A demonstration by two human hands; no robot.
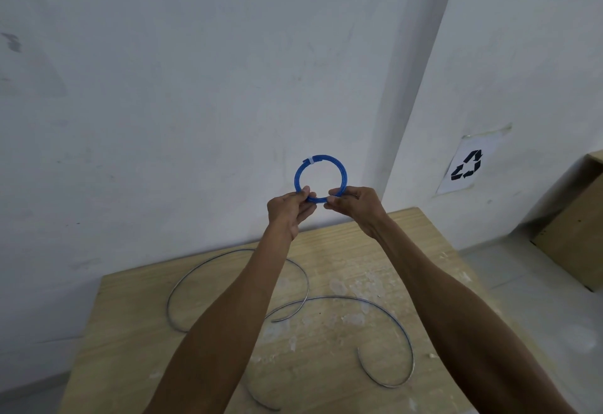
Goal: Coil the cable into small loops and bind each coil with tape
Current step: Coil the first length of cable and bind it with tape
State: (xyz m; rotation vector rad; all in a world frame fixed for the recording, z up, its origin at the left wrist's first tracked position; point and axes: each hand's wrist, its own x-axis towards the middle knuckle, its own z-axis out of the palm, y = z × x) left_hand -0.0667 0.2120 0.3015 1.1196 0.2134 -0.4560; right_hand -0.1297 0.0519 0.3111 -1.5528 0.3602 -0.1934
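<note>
I hold up a blue cable ring.
My left hand and right hand pinch its bottom, above the tabletop. Its top has white tape. A grey cable lies on the tabletop.

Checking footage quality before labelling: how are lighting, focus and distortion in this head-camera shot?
Head view: soft, even light, no glare, only faint shadows on the table; blue coil, its white tape, left hand and right hand are reasonably sharp; wide-angle stretch enlarges the forearms near the bottom edge.
</note>
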